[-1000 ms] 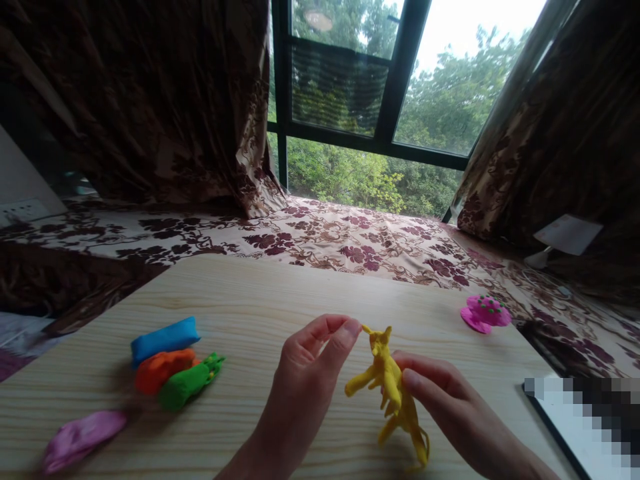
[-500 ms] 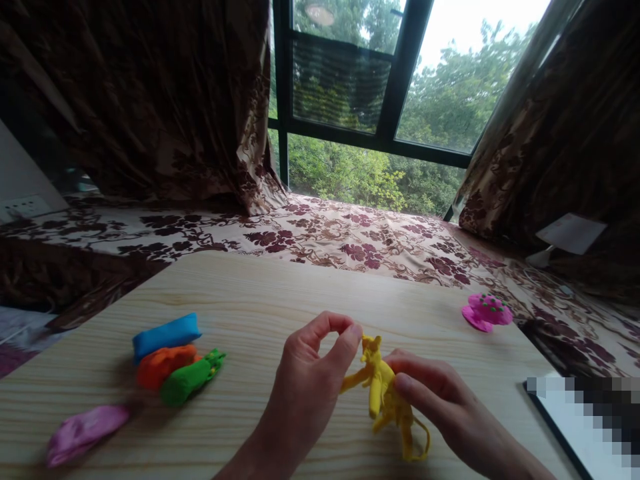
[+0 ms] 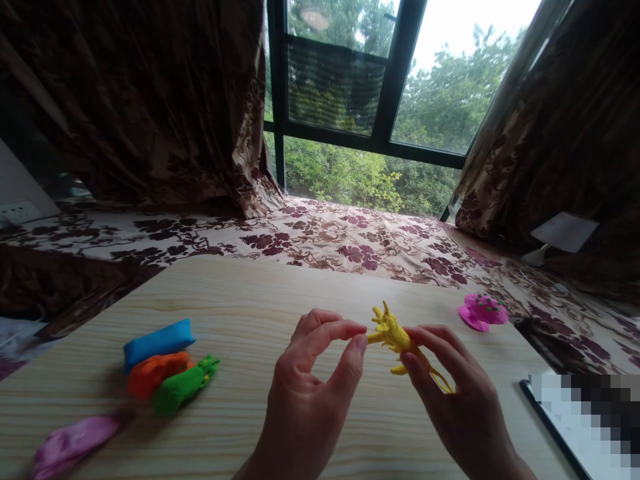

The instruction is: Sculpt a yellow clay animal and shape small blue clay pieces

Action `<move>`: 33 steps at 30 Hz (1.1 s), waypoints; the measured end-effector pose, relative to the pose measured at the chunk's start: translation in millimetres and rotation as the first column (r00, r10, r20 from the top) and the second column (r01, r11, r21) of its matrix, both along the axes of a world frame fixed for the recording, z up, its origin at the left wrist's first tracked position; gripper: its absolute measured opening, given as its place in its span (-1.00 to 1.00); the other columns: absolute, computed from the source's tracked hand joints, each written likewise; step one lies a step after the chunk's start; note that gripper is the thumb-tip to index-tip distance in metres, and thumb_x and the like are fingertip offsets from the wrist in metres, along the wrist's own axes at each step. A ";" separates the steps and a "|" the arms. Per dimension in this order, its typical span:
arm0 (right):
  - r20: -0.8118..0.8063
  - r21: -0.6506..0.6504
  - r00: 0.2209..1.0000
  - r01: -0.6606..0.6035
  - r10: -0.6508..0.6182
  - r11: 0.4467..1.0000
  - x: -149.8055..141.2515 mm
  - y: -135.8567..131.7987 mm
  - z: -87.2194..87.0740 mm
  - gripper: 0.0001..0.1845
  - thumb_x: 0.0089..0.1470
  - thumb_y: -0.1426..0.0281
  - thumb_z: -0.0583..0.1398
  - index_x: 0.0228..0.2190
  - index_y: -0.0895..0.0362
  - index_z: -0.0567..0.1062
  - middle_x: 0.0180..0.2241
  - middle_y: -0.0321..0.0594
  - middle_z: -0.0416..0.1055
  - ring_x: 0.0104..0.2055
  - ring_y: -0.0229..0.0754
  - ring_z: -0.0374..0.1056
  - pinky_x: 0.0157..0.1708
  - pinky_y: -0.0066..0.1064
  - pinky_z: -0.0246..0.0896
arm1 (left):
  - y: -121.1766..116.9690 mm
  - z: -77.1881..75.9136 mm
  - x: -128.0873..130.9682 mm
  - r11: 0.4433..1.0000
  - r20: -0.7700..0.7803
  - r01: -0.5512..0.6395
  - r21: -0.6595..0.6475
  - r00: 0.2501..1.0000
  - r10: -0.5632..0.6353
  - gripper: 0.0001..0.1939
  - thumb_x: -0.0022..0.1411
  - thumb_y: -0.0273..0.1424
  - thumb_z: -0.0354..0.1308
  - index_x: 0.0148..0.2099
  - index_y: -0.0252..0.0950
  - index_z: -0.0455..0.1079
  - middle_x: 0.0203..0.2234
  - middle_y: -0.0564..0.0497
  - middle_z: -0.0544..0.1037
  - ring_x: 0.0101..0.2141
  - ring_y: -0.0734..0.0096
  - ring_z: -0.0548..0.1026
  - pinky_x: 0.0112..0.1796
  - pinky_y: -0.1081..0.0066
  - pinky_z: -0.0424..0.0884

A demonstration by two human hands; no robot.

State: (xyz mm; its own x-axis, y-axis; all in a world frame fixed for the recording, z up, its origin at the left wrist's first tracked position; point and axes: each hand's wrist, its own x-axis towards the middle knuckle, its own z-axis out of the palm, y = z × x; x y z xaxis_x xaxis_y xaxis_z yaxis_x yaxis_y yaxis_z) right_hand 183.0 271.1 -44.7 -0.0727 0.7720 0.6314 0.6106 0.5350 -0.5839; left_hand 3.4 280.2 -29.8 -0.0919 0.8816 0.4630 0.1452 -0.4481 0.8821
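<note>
The yellow clay animal figure [image 3: 397, 339] is held above the wooden table [image 3: 240, 300], between 2 hands. The right hand [image 3: 457, 380] grips its body between thumb and fingers. The left hand [image 3: 315, 380] has its thumb and index fingertip at a yellow limb's end; whether they pinch it cannot be told. On the table's left side, 3 clay pieces lie together: blue [image 3: 159, 343], orange [image 3: 156, 375] and green [image 3: 181, 389]. A pink piece [image 3: 74, 445] lies nearer the wearer. A green-dotted pink clay model [image 3: 483, 311] stands near the far right edge.
</note>
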 end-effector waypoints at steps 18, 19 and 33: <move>0.015 -0.070 0.992 -0.123 0.124 0.990 -4.3 -1.6 -2.5 -0.69 0.07 0.53 0.15 -0.11 0.09 0.41 -0.21 -0.14 0.31 -0.22 -0.19 0.32 -0.33 -0.42 0.36 | -0.3 10.2 -0.3 0.979 0.020 0.116 -0.169 0.993 -0.114 -0.91 0.16 -0.41 0.11 -0.39 -0.23 0.41 -0.43 0.08 0.44 -0.31 0.41 0.40 -0.22 0.44 0.32; 0.002 -0.090 0.990 -0.138 0.138 0.986 -4.8 -1.9 -2.1 -0.70 0.08 0.52 0.15 -0.11 0.09 0.41 -0.22 -0.14 0.31 -0.23 -0.19 0.32 -0.34 -0.43 0.37 | -0.2 9.5 -0.3 0.978 0.022 0.125 -0.166 0.992 -0.123 -0.91 0.16 -0.41 0.11 -0.38 -0.22 0.41 -0.43 0.08 0.44 -0.31 0.40 0.40 -0.22 0.43 0.33; -0.119 -0.180 0.985 -0.144 0.123 0.973 -4.8 -1.6 0.1 -0.80 0.10 0.43 0.14 -0.20 0.09 0.46 -0.29 -0.16 0.35 -0.28 -0.18 0.36 -0.40 -0.48 0.38 | 4.6 2.6 -3.7 0.996 -0.048 -0.039 -0.084 0.998 0.035 -0.92 0.17 -0.40 0.11 -0.27 -0.20 0.42 -0.39 0.09 0.46 -0.27 0.39 0.42 -0.19 0.42 0.31</move>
